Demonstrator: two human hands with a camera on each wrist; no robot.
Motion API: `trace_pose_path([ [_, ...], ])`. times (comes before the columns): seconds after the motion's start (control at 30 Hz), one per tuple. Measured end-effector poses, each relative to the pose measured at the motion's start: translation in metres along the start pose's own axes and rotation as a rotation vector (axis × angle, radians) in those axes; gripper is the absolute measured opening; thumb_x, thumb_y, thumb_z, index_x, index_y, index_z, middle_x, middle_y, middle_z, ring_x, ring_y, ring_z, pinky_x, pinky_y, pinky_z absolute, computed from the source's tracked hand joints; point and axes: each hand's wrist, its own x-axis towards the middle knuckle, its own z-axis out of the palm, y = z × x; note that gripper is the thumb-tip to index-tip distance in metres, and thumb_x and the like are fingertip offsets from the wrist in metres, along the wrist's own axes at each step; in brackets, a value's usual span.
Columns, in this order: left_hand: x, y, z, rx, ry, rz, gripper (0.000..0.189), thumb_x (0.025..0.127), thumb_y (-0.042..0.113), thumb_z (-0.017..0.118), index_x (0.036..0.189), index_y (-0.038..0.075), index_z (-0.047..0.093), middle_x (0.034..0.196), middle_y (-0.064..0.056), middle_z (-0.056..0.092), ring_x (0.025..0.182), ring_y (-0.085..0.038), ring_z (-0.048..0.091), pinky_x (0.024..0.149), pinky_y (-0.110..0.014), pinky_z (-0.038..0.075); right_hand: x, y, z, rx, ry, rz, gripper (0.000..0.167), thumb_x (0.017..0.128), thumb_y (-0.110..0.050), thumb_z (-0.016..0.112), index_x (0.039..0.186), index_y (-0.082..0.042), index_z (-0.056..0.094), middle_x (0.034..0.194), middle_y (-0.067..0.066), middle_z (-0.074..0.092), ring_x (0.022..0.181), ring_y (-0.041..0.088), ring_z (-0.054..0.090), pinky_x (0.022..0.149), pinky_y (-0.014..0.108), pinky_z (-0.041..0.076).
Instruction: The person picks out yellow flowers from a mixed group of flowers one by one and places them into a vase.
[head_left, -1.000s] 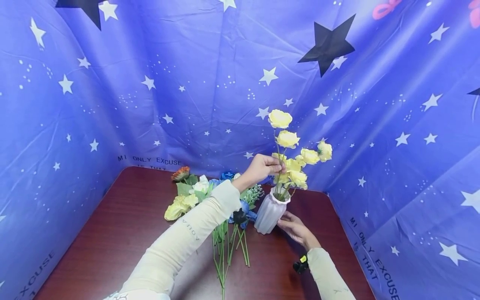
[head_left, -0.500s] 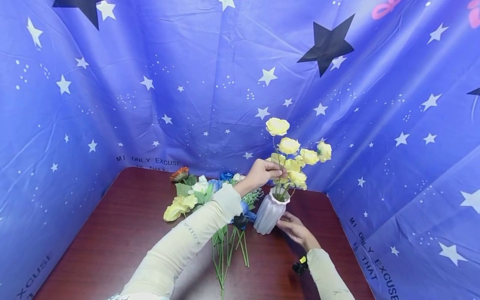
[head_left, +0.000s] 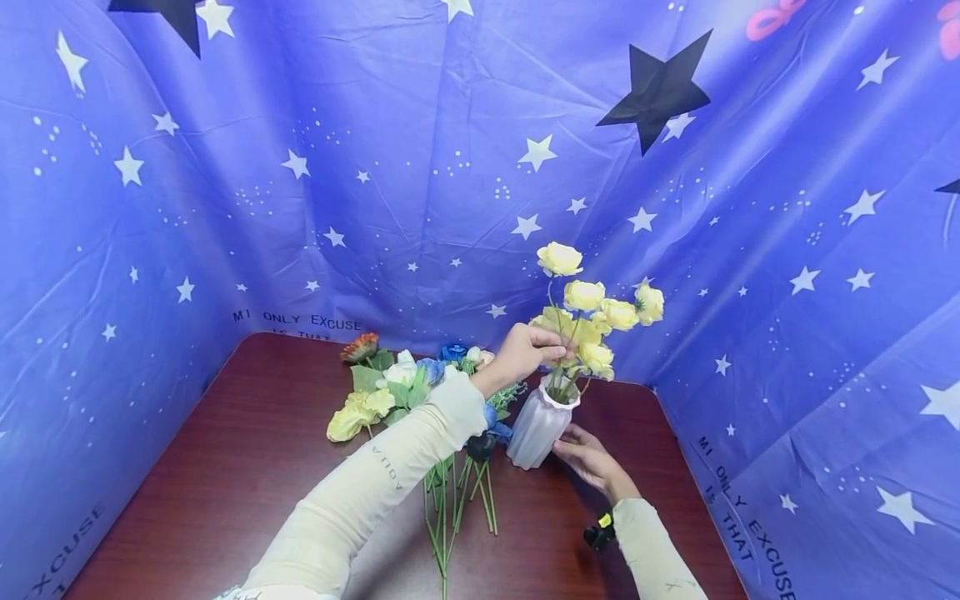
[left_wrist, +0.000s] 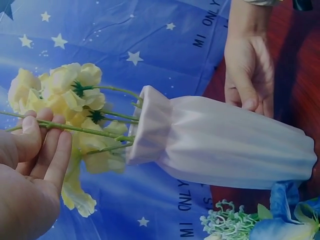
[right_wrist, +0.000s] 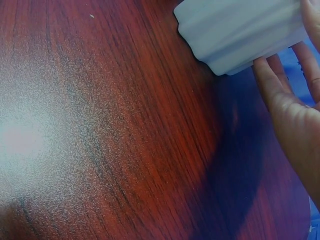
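My left hand (head_left: 527,348) pinches the green stem (left_wrist: 82,129) of a tall yellow flower (head_left: 560,259) between thumb and fingers, above the vase mouth. The stem's lower end goes into the white ribbed vase (head_left: 542,423), which stands on the table. Several other yellow blooms (head_left: 596,360) lean out of it to the right. Low on the vase's right side, my right hand (head_left: 594,463) touches the wall with fairly straight fingers. Its fingertips are partly hidden behind the vase in the left wrist view.
Left of the vase lie loose flowers: an orange one (head_left: 361,347), a yellow one (head_left: 358,416), white and blue ones, with green stems (head_left: 446,533) pointing to the front edge. Below my right wrist is a black device (head_left: 599,533). A starry blue curtain (head_left: 420,167) encloses the dark red table (head_left: 247,450).
The tall yellow flower and my left hand have come down a little, so the stem sits deeper in the vase. My right hand and the vase have stayed put.
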Motion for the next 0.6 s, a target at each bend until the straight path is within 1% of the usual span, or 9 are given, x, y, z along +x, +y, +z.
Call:
trace_pose_path([
  [0.23,-0.0004,-0.0064,0.0047,-0.085,-0.046,-0.025,0.021,0.096,-0.004,0.064,0.115,-0.011,0.071,0.107,-0.03,0.073,0.103,-0.038,0.074,0.093,-0.04,0.064,-0.0008,-0.0006,-0.0003,-0.015,0.013,0.015,0.039,0.1,0.016,0.04,0.118,-0.015,0.054,0.11,-0.002,0.068,0.102,0.006,0.066,0.094,0.016,0.057],
  [0.3,-0.0012,-0.0067,0.0057,-0.069,-0.053,-0.021,0.022,0.097,-0.003,0.064,0.116,-0.01,0.071,0.108,-0.03,0.073,0.105,-0.038,0.074,0.092,-0.039,0.064,-0.001,-0.0009,-0.0001,-0.02,0.017,0.021,0.039,0.1,0.016,0.04,0.118,-0.016,0.053,0.11,-0.003,0.068,0.102,0.006,0.066,0.095,0.017,0.057],
  [0.47,-0.003,-0.0073,0.0071,-0.007,-0.049,0.015,0.021,0.098,0.001,0.064,0.114,-0.01,0.073,0.105,-0.028,0.075,0.102,-0.036,0.075,0.087,-0.032,0.066,-0.001,-0.0015,0.0011,-0.022,0.034,0.031,0.038,0.1,0.016,0.041,0.118,-0.016,0.053,0.109,-0.002,0.067,0.101,0.006,0.066,0.095,0.017,0.057],
  [0.6,-0.0032,-0.0067,0.0073,-0.007,-0.039,0.034,0.021,0.097,0.002,0.065,0.113,-0.01,0.073,0.103,-0.028,0.075,0.099,-0.037,0.075,0.084,-0.03,0.066,-0.0005,-0.0015,0.0013,-0.02,0.044,0.036,0.037,0.1,0.015,0.042,0.118,-0.015,0.053,0.108,-0.002,0.067,0.101,0.007,0.066,0.094,0.017,0.057],
])
